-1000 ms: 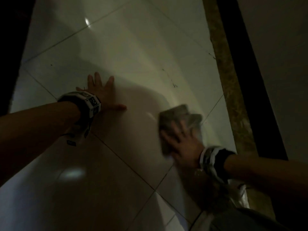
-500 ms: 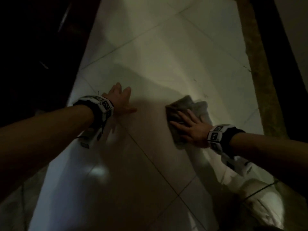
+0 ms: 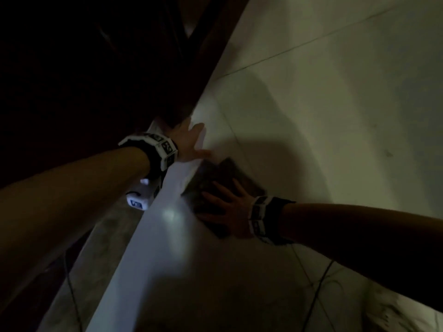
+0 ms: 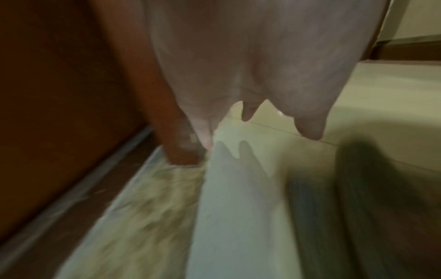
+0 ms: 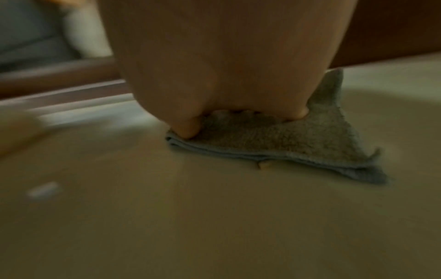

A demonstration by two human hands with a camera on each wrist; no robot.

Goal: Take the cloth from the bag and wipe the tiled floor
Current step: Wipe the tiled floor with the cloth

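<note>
A folded grey terry cloth lies flat on the pale tiled floor. My right hand presses down on it with spread, straight fingers; in the right wrist view the fingertips push into the cloth's edge. My left hand rests flat on the floor beside the foot of a dark wooden frame, fingers straight and holding nothing. The cloth lies just right of and below the left hand. No bag shows in the dim frames.
A dark brown wooden door or frame bounds the floor on the left. A mottled stone strip runs along its base. A thin cable crosses the lower right tiles, near a pale object in the corner.
My right hand has slid the cloth left across the tiles, close to the left hand. The left hand has shifted toward the wooden frame. The head view has swung left.
</note>
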